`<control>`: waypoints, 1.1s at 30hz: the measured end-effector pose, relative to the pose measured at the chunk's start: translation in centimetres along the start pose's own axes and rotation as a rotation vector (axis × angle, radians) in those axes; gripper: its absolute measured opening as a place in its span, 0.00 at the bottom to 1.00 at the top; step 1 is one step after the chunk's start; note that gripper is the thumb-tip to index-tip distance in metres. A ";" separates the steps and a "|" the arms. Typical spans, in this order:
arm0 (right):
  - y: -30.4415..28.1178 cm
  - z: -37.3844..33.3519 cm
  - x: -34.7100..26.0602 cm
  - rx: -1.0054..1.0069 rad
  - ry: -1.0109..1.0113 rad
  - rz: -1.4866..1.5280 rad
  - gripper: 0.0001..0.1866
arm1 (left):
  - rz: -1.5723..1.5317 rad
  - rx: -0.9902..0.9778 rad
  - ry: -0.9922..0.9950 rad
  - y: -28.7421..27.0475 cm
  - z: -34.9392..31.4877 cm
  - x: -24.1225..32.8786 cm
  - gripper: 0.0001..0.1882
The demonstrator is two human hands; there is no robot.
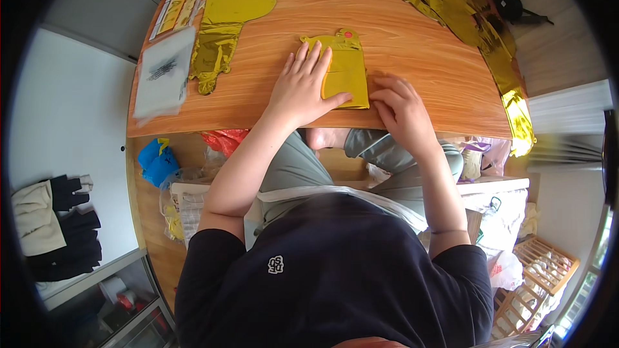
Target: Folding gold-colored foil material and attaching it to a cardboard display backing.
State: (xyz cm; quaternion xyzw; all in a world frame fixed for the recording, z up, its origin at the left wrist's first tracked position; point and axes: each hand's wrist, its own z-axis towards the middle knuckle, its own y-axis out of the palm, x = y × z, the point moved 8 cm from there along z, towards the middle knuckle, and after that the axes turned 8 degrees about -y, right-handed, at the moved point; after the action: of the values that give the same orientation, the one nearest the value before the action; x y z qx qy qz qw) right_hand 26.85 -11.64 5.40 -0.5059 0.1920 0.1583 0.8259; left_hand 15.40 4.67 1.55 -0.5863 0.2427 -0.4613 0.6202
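Observation:
A flat, folded gold foil balloon [348, 74] lies on the wooden table in front of me, with a small red round mark near its rounded far corner. My left hand [303, 87] rests flat across its left part, fingers spread and thumb pointing right along its near end. Just past the balloon's right edge, my right hand [401, 106] hovers low at the tabletop. Its fingers are loosely bent and somewhat apart, and nothing shows between them.
Another flat gold foil balloon [235, 6] lies at the far left, near a translucent plastic bag [164, 74] and a printed packet [179, 8]. A long gold foil piece [454, 16] runs along the right side, drooping over the table edge [471, 130]. A black device [509, 3] stands beyond it.

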 end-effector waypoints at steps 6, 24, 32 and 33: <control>-0.7 -1.2 -0.7 -0.080 -0.115 -0.105 0.13 | 0.016 -0.022 -0.008 0.1 0.0 -0.1 0.57; 1.9 -0.2 1.2 -0.022 0.376 0.139 0.08 | -0.013 -0.037 -0.033 0.0 0.1 -0.1 0.53; 2.6 -0.6 1.4 -0.030 0.410 0.098 0.10 | -0.012 -0.035 -0.033 0.1 0.1 -0.1 0.53; 2.6 -0.6 1.4 -0.042 0.402 0.079 0.10 | -0.006 -0.034 -0.028 0.1 0.1 -0.1 0.53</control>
State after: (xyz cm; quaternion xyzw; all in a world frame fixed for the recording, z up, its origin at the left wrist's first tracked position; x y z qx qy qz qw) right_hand 26.75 -10.97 2.42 -0.5364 0.3693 0.0904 0.7535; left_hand 15.48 4.77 1.45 -0.6038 0.2399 -0.4507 0.6122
